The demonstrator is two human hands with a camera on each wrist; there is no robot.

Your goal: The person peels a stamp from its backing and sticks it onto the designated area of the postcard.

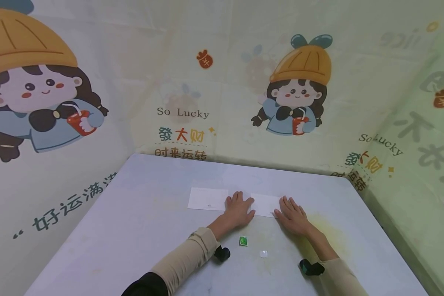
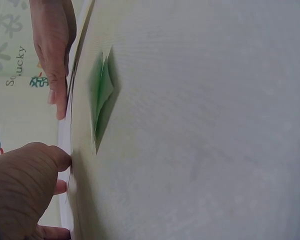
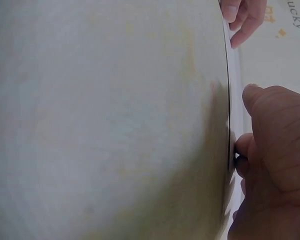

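Two white paper cards lie side by side on the white table (image 1: 133, 230). My left hand (image 1: 239, 210) spreads its fingers over the gap between the left card (image 1: 207, 199) and the right card (image 1: 264, 203), the fingertips touching down at their edges. With its fingers straight, my right hand (image 1: 293, 217) rests on the right end of the right card. Closer to me lies a small green square (image 1: 243, 241); the left wrist view shows this green piece (image 2: 100, 92) with raised, folded sides. Beside it is a small whitish, shiny square (image 1: 263, 254).
Black wrist-worn devices sit under the left forearm (image 1: 222, 254) and the right forearm (image 1: 311, 268). Behind the table's far edge hangs a printed cloth wall (image 1: 229, 94) with cartoon figures, which also runs along both sides.
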